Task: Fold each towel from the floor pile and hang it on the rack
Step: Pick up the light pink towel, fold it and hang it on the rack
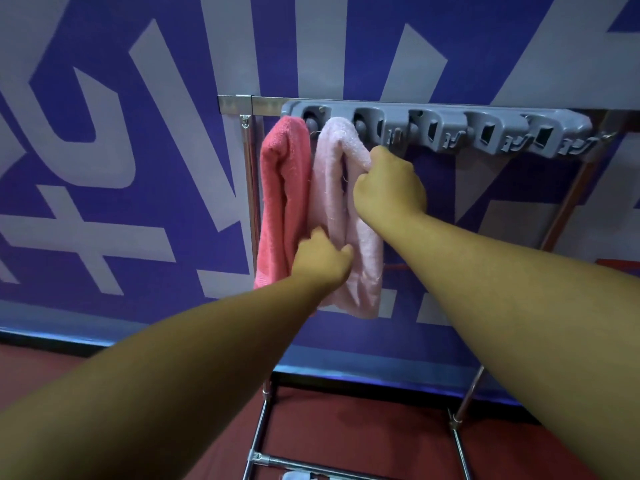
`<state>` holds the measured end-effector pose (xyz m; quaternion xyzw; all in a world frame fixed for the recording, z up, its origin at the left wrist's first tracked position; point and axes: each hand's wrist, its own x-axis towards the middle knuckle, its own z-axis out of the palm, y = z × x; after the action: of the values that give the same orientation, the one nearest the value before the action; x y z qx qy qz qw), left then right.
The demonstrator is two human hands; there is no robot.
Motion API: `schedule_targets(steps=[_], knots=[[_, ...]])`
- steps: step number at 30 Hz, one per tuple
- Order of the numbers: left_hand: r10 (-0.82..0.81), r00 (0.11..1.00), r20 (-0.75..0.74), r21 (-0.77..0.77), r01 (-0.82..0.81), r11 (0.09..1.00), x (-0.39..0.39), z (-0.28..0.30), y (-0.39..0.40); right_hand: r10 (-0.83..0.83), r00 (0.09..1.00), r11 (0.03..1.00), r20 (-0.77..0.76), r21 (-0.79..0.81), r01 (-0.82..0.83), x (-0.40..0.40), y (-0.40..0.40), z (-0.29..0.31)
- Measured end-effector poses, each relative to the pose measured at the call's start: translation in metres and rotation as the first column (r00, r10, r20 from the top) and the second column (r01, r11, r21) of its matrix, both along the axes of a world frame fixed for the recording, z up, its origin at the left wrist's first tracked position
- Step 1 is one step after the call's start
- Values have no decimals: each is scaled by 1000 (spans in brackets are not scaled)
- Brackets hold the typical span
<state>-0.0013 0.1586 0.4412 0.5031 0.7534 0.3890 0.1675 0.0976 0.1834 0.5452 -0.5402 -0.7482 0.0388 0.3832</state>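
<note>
Hands grip the pink towel [346,216]: right hand [389,187] clamped near its top, left hand [320,259] below. Tugging unevenly could slide it off the rack [440,131].

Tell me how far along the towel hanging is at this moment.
Done: the coral-red terry towel hangs folded at the grey plastic holder rack's left end. In hand: the pale pink terry towel, gripped by left hand and right hand. Remaining holders are empty; the floor pile is out of view.
</note>
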Motion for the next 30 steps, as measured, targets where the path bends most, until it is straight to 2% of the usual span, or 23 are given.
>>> schedule_targets(steps=[2, 3, 6, 9, 12, 16, 21, 26, 29, 30], knots=[[8, 951, 308, -32, 2, 999, 6, -8, 5, 13, 1000, 1000, -8, 0, -13, -1, 0, -1], [20, 911, 412, -29, -9, 1000, 8, -9, 6, 22, 1000, 1000, -13, -5, -22, -1, 1, -1], [9, 821, 572, 46, -43, 998, 5, -20, 18, 53, 998, 998, -38, -29, -54, -1, 1, -2], [-27, 718, 695, -34, 70, 997, -2, -20, 19, 74, 995, 995, -74, -61, -78, -2, 1, -8], [15, 696, 718, -73, 53, 996, -1, -22, 18, 86, 991, 992, -102, -80, -94, -3, 1, -17], [51, 623, 780, -118, 68, 991, 2, -37, 18, 109, 988, 982, -105, -145, -124, -7, 1, -35], [127, 713, 690, -173, -7, 985, 2, -66, -3, 57, 993, 971, -101, -227, -79, -3, -7, -69], [185, 665, 724, -309, 73, 948, 6, -107, -39, 39, 992, 935, -120, -345, -78, 15, -25, -128], [155, 715, 682, -250, 29, 968, 12, -122, -50, 54, 989, 905, -137, -411, -106, 26, -36, -159], [133, 763, 633, -188, -15, 982, 12, -127, -49, 63, 986, 901, -151, -416, -121, 28, -37, -164]])
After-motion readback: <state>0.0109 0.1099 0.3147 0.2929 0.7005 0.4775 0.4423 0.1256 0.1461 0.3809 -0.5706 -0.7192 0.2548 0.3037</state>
